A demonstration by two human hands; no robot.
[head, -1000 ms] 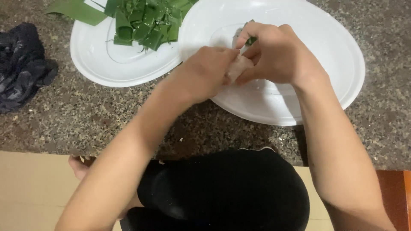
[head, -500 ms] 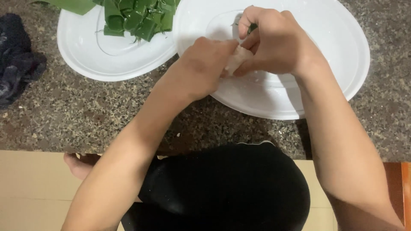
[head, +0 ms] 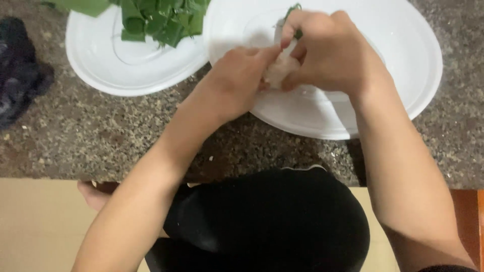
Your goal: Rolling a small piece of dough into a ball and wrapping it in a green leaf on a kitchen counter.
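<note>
Head view, speckled granite floor (head: 101, 136), two white plates (head: 96, 65), tan mat (head: 35, 226)

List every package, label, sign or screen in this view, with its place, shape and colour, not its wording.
None in view: only two white plates, green leaves and a dark cloth on the speckled counter.

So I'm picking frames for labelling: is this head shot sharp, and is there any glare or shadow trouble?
Head view: mostly sharp, and the speckled stone counter shows clear grain. The large white plate is bright but keeps its rim. The pale lump between the left hand and the right hand is soft and shaded.
</note>
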